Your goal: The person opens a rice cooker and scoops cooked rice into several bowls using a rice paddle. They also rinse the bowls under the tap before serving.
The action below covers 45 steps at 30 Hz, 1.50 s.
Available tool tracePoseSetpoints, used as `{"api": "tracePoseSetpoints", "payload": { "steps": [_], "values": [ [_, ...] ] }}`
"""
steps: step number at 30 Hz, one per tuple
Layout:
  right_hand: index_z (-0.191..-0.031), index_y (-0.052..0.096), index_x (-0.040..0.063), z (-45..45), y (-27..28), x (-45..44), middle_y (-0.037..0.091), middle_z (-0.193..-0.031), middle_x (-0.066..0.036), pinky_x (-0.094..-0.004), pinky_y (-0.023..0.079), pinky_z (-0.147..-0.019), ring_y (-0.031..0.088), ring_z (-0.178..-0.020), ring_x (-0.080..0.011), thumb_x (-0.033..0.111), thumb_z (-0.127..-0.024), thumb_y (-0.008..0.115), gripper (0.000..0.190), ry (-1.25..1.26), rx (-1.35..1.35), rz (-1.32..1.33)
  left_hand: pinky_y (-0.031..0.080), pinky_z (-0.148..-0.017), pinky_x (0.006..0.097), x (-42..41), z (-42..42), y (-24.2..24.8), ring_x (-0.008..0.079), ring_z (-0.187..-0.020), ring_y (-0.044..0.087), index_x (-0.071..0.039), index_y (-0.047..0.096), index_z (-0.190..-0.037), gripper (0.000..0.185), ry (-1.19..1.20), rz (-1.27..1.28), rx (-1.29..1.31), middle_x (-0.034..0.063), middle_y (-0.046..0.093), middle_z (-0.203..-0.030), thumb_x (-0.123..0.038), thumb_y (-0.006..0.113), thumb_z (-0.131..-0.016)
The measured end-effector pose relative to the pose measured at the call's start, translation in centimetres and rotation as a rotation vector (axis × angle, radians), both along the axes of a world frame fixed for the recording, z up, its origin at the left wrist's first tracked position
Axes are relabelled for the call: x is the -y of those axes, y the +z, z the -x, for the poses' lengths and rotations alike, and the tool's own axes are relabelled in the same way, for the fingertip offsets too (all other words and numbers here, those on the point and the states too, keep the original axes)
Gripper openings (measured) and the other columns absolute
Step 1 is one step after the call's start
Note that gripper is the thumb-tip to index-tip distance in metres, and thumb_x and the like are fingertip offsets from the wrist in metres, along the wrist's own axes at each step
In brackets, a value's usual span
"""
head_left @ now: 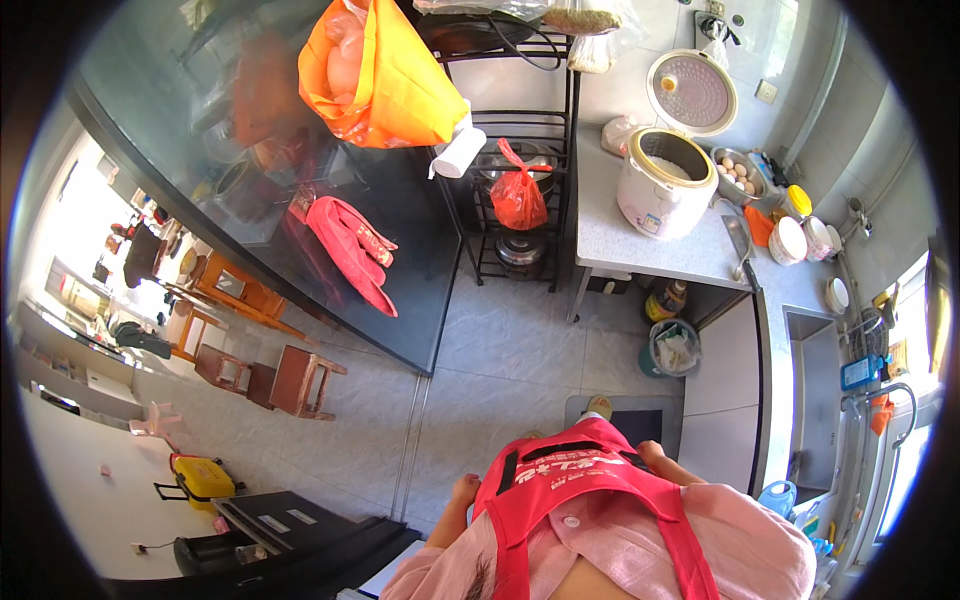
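My left hand (467,490) hangs beside the red apron (559,469) over a pink shirt. Its fingers look curled, but their undersides are out of sight. On the other side, my right hand (650,451) is close to the apron's edge and partly covered, so I cannot make out its grip. No object shows in either hand. Ahead, a white rice cooker (664,191) stands on the grey counter (600,236), its lid (694,91) raised and white rice inside. A metal spatula (739,238) lies near the counter's front edge.
A steel sink (814,405) is at right, near several bowls (789,241) and a bowl of eggs (739,176). A waste bin (673,349) stands below. A black rack (517,116) and a glass sliding door (360,225) with hanging bags border the left.
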State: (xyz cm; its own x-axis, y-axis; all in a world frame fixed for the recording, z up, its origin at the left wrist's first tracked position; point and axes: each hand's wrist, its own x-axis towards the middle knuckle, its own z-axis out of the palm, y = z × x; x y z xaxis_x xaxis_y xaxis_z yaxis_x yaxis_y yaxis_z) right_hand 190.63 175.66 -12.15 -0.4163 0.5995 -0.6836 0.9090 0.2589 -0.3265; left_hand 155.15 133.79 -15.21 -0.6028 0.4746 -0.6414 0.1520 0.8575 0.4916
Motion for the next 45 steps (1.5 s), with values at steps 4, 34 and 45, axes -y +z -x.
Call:
{"api": "tracePoseSetpoints", "payload": {
  "steps": [4, 34, 45],
  "values": [
    [-0.097, 0.076, 0.010, -0.4, -0.7, -0.4, 0.072, -0.101, -0.018, -0.0395, 0.053, -0.090, 0.069, -0.099, -0.0340, 0.045, -0.086, 0.061, 0.041, 0.076, 0.023, -0.030, 0.052, -0.092, 0.0452, 0.0, -0.5, 0.6, 0.0382, -0.105, 0.066, -0.010, 0.071, -0.113, 0.038, 0.002, 0.013, -0.008, 0.0214, 0.070, -0.108, -0.031, 0.057, -0.085],
    [-0.096, 0.076, 0.009, 2.0, -0.4, -1.7, 0.071, -0.100, -0.018, -0.0438, 0.054, -0.088, 0.069, -0.097, -0.0359, 0.040, -0.089, 0.059, 0.036, 0.091, 0.126, -0.017, 0.052, -0.093, 0.0451, -0.1, -0.1, 0.7, 0.0393, -0.108, 0.065, -0.012, 0.072, -0.113, 0.037, -0.141, 0.079, 0.055, 0.0209, 0.069, -0.113, -0.032, 0.057, -0.085],
    [-0.087, 0.075, 0.010, -5.7, 4.4, -2.0, 0.072, -0.083, -0.016, -0.0422, 0.056, -0.076, 0.070, -0.082, -0.0322, 0.034, -0.082, 0.064, 0.026, -0.426, 0.095, -0.038, 0.055, -0.075, 0.0367, -14.4, 4.4, -3.2, 0.0260, -0.080, 0.070, -0.003, 0.069, -0.108, 0.028, -0.153, -0.120, 0.330, 0.0139, 0.073, -0.095, -0.021, 0.059, -0.089]
  ]
}}
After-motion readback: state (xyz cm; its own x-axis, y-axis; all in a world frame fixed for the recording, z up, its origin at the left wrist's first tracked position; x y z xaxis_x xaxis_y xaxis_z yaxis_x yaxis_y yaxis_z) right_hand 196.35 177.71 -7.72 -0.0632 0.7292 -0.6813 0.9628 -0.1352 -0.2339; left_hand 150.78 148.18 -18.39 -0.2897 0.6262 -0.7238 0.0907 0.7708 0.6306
